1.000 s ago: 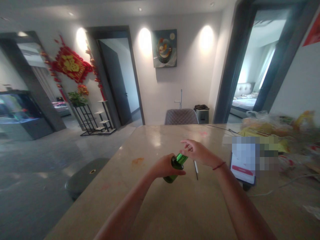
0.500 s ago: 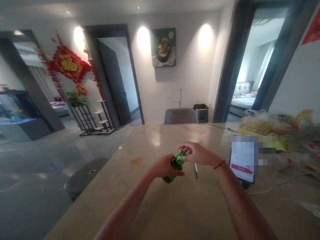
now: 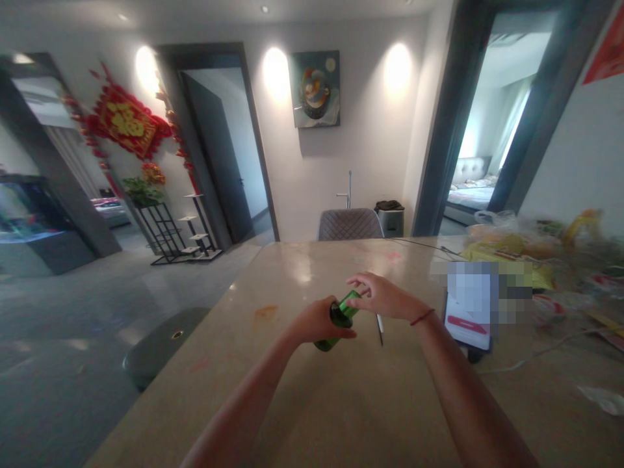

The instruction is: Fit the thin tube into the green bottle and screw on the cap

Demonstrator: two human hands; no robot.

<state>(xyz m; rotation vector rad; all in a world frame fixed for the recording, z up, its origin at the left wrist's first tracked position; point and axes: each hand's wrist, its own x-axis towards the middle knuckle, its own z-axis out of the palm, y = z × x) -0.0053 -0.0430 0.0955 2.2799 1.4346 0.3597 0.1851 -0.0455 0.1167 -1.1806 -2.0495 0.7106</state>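
A dark green bottle [image 3: 325, 343] is tilted over the table, its top leaning up and to the right. My left hand [image 3: 316, 322] is closed round its body, the thumb along the near side. A brighter green cap [image 3: 350, 303] sits at the bottle's upper end. My right hand [image 3: 383, 296] is at this cap, thumb against its near side and fingers loosely curved over the far side; some fingertips are lifted off it. Just right of the bottle, a thin black-and-white stick-like thing [image 3: 379, 328] lies on the table [image 3: 341, 403].
A lit phone [image 3: 468, 315] stands propped at the right, partly pixelated. Plastic bags and packets [image 3: 517, 247] are heaped behind it, with a white cable [image 3: 511, 369] in front. A grey quilted chair [image 3: 351, 225] is at the far edge, a green stool [image 3: 160, 348] at the left.
My right hand's fingers have loosened and shifted slightly on the cap, so more of it shows. My left hand keeps its hold on the bottle. The whole view has shifted a little.
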